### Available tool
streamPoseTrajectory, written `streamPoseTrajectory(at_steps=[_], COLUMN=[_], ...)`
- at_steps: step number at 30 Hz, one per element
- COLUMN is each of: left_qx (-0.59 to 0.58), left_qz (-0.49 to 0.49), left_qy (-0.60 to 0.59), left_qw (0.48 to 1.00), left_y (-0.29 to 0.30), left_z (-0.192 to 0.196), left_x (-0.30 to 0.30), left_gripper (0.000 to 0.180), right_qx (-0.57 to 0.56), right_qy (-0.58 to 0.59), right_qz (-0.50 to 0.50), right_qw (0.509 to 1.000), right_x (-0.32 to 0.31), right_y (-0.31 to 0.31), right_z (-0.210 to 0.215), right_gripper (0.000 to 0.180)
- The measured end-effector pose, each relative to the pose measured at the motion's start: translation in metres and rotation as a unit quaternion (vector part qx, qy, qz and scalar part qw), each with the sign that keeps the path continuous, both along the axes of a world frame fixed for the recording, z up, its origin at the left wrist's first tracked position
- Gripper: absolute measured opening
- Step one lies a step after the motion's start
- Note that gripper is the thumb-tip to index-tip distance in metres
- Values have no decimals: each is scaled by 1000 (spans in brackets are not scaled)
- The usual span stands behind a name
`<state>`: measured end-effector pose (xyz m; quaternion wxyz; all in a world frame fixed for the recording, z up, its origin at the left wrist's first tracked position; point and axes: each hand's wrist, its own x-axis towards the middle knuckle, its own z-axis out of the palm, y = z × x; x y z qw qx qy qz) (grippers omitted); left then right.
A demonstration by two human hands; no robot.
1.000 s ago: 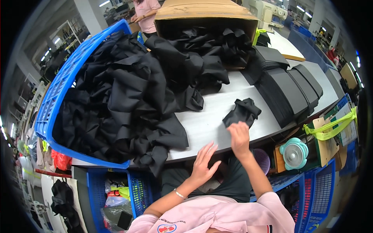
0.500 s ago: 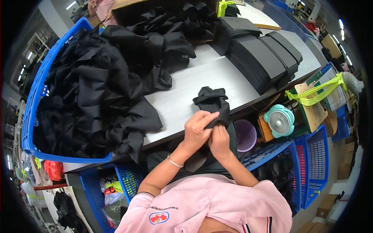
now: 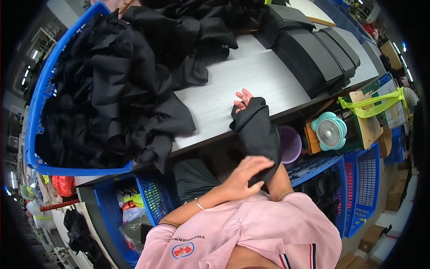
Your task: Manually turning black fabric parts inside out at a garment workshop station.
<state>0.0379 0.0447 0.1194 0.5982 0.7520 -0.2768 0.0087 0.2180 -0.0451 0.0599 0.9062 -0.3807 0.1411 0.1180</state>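
Note:
A black fabric tube (image 3: 257, 127) is drawn over my right forearm, covering it from the wrist nearly to the elbow. Past its far end poke the fingers of my right hand (image 3: 242, 99), loosely apart and slightly curled; the rest of that hand is hidden by the cloth. My left hand (image 3: 246, 175), with a bracelet at its wrist, lies against the near end of the tube. Its fingers are stretched out and the thumb is apart from them. To the left, a big heap of black fabric pieces (image 3: 121, 85) fills a blue crate (image 3: 33, 130) on the table.
Neat stacks of flat black pieces (image 3: 313, 54) stand on the grey table (image 3: 251, 67) at the far right. Right of my legs are a purple basket (image 3: 290, 144), a turquoise fan (image 3: 330, 131) and blue crates (image 3: 365, 188). Another blue crate (image 3: 152, 197) sits below the table, left.
Earlier both hands pinched the bunched black fabric together over the table edge. Now my right arm is through it, the fabric is stretched along the forearm, and my left hand has moved nearer my body.

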Motion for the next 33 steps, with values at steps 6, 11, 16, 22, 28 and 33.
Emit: streamPoseTrajectory(at_steps=[6,11,16,22,28,33], left_qx=[14,-82,-136,-43,90,-300], left_qz=[351,282,239,371,203,136], left_qy=[14,116,140,-72,-155,266], left_qw=[936,949,951,925,963,906], left_y=[19,42,43,22,-17,10], left_z=[-21,-27,-30,0,-26,-30], left_x=[62,88,111,76,33,57], left_gripper=[37,15,12,61,50,17], right_qx=[-58,-259,-679,-604,-664,-700], right_qy=[-112,-328,-422,-491,-414,-365], right_qz=[56,51,140,-22,4,39], right_qw=[990,907,585,627,623,613], right_x=[-41,-55,-94,-56,-12,-21], right_y=[9,-9,8,-33,-27,-35], right_z=[30,11,122,82,50,28], right_gripper=[45,43,26,20,20,20])
